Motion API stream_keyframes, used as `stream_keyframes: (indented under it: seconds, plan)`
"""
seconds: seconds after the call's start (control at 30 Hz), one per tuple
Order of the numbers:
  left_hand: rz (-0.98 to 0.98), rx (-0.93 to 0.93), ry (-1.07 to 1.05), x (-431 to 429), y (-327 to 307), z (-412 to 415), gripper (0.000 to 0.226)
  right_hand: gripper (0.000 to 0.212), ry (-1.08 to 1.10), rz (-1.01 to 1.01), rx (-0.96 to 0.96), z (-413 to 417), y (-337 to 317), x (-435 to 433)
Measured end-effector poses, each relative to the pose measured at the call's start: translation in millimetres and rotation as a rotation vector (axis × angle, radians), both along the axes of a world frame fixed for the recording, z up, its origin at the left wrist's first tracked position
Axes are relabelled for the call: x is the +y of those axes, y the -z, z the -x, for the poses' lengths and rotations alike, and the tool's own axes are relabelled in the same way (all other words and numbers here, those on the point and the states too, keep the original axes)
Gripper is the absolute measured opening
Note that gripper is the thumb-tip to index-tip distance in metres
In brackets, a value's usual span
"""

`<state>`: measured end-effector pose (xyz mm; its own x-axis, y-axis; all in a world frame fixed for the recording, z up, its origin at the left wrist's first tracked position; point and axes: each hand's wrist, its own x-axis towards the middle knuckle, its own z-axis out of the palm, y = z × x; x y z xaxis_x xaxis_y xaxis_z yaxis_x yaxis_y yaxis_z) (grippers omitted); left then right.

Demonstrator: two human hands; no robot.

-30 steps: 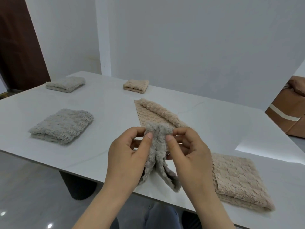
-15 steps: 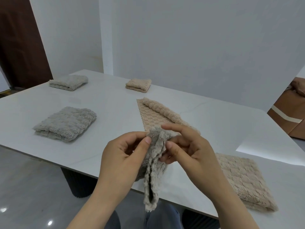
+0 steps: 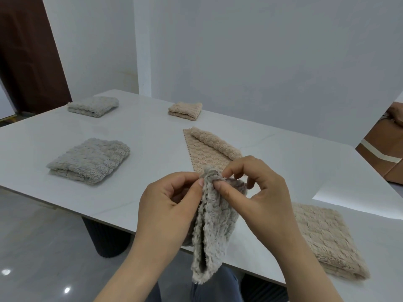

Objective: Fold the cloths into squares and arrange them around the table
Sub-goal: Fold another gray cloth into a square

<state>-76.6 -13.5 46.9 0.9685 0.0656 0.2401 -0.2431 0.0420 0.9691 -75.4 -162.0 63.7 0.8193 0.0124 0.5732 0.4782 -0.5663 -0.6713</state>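
The grey cloth (image 3: 212, 227) was pinched at its top by the left hand (image 3: 168, 205) and right hand (image 3: 259, 205), hanging below them over the surface's (image 3: 152, 149) near edge.

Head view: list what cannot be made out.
All in the head view.
Top edge of the grey cloth: covered by the left hand and right hand pinching it.
Near end of the long beige cloth: behind those hands.
Left part of the near folded beige cloth: behind the right forearm.
The brown object: cut by the right frame edge.
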Motion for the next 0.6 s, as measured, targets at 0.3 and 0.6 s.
stream_keyframes:
  seconds: [0.3,0.6]
  plan:
    - [-0.016,0.058,0.098,2,5,5,0.024,0.009,-0.001,-0.029,0.077,-2,3,-1]
    - [-0.031,0.007,0.071,13,1,-3,0.012,0.038,0.058,0.203,0.117,-9,13,-30]
